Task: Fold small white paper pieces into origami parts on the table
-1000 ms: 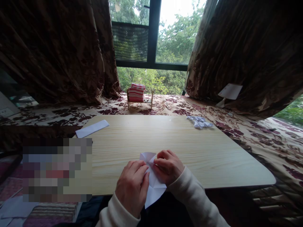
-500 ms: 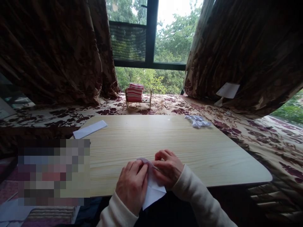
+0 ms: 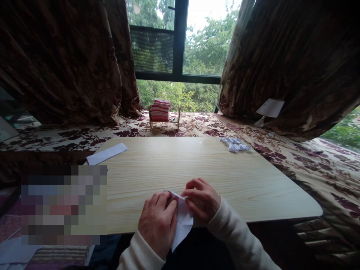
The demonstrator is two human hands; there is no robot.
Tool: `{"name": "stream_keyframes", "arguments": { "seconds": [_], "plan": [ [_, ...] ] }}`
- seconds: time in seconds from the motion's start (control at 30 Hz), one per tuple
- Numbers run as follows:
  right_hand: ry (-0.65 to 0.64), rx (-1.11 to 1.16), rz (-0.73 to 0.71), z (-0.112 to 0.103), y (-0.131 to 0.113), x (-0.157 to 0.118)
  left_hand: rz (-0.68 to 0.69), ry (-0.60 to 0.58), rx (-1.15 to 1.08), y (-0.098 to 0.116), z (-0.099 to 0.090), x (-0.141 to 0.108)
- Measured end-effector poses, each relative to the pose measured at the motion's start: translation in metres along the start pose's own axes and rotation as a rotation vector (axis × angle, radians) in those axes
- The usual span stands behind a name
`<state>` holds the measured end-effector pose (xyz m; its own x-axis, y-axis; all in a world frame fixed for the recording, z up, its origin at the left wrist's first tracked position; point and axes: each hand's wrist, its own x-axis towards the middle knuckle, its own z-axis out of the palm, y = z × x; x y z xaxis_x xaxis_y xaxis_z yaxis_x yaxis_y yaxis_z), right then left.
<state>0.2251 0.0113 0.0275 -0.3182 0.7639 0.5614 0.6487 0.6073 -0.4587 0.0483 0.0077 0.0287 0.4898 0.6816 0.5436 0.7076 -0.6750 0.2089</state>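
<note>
A creased sheet of white paper [image 3: 183,222] is held at the near edge of the wooden table [image 3: 157,165], its lower point hanging past that edge. My left hand [image 3: 159,221] grips the paper's left side, fingers closed over its upper part. From the right, my right hand [image 3: 201,198] pinches the paper's upper right edge between thumb and fingers. The fingertips of both hands are close together near the top of the sheet.
A folded white paper strip [image 3: 107,154] lies at the table's back left. Several crumpled or folded white papers [image 3: 235,144] sit at the back right. Behind the table are a small rack with striped cloths [image 3: 160,110] and a white lamp [image 3: 270,108]. A blurred patch covers the left.
My right hand has shifted slightly to the right. The paper has turned a little between the hands, and its upper right edge now shows more clearly.
</note>
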Motion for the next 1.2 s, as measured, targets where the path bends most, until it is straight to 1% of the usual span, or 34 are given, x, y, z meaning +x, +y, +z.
{"name": "stream_keyframes", "arguments": {
  "seconds": [0.07, 0.2, 0.4, 0.53, 0.6, 0.8, 1.0, 1.2],
  "plan": [
    [-0.013, 0.005, 0.001, -0.003, -0.003, 0.001, -0.011, -0.004, 0.005, 0.001, -0.001, 0.000],
    [-0.026, 0.019, 0.000, -0.006, -0.007, 0.001, -0.038, -0.051, 0.007, 0.004, -0.003, 0.000],
    [0.010, -0.018, -0.016, -0.001, -0.001, 0.000, -0.022, -0.062, 0.025, 0.003, -0.003, -0.001],
    [0.058, -0.024, -0.046, 0.005, 0.004, 0.000, 0.003, -0.041, 0.035, 0.003, -0.003, -0.002],
    [0.062, -0.026, -0.065, 0.005, 0.004, 0.000, 0.007, -0.029, 0.033, 0.004, -0.003, -0.002],
    [-0.010, -0.065, -0.047, -0.001, 0.002, -0.004, -0.005, -0.004, 0.025, 0.005, -0.001, -0.004],
    [0.054, -0.075, -0.083, 0.000, 0.003, -0.002, -0.007, 0.008, 0.024, 0.007, -0.001, -0.004],
    [0.057, -0.105, -0.073, 0.008, 0.005, 0.001, 0.011, 0.004, 0.037, 0.007, -0.002, -0.004]
  ]
}}
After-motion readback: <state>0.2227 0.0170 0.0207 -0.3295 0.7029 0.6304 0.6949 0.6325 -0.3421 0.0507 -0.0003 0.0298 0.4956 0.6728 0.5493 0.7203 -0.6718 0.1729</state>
